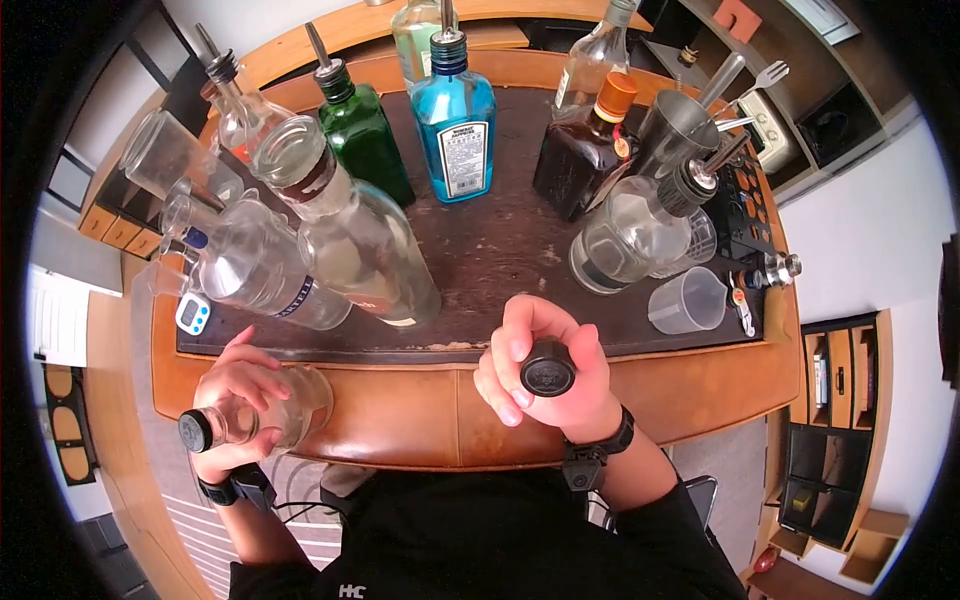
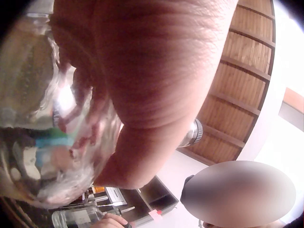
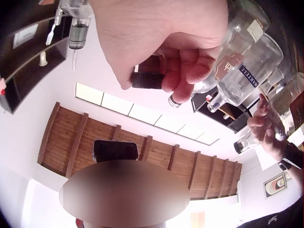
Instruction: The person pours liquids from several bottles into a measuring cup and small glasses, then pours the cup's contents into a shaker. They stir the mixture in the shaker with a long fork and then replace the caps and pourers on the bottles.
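Observation:
My left hand [image 1: 240, 390] grips a clear glass bottle [image 1: 300, 405] near its neck, and the bottle lies tilted toward me over the table's front edge. A black cap [image 1: 195, 430] sits on that bottle's mouth. Its glass body [image 2: 28, 85] fills the left of the left wrist view, beside the hand. My right hand [image 1: 550, 350] pinches a separate black bottle cap [image 1: 548, 368], its embossed top facing up toward my head. In the right wrist view, thumb and fingers hold this cap [image 3: 147, 80] by its side.
Behind my left hand stand a tall clear bottle [image 1: 365, 250] and a Martell bottle [image 1: 255, 265]. A green bottle [image 1: 368, 140], a blue bottle [image 1: 455, 130] and a dark brown bottle [image 1: 580, 160] stand farther back. Right of them are a spouted clear bottle [image 1: 630, 235] and a plastic measuring cup [image 1: 688, 300].

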`<action>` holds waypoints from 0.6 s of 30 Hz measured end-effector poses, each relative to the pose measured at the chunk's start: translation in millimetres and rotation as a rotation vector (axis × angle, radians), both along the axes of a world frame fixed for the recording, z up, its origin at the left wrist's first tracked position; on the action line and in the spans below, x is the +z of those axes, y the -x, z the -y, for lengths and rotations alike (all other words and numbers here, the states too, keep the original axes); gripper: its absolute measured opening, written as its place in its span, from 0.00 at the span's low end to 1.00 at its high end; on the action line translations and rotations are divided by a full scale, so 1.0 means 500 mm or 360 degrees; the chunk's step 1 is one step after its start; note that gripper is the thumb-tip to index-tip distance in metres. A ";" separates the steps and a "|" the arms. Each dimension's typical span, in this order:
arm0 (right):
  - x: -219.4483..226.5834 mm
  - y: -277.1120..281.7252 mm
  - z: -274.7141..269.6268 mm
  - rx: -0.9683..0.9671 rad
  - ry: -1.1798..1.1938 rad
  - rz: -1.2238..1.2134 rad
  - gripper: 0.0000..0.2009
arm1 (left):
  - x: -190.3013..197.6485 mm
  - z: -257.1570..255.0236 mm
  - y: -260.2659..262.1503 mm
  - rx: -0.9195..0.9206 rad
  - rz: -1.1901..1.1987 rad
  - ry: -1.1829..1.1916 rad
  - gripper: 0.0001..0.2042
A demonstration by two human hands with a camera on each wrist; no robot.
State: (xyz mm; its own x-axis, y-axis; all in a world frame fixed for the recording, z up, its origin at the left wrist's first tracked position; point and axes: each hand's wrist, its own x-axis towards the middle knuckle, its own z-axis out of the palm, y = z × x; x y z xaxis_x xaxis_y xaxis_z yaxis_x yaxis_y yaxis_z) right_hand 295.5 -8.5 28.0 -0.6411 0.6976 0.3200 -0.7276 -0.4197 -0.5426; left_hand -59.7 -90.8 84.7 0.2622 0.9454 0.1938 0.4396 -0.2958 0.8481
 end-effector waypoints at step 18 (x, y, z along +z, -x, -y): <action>-0.010 0.002 -0.002 -0.0046 0.0063 0.0032 0.28 | 0.002 0.018 -0.032 0.0079 0.0006 -0.0007 0.20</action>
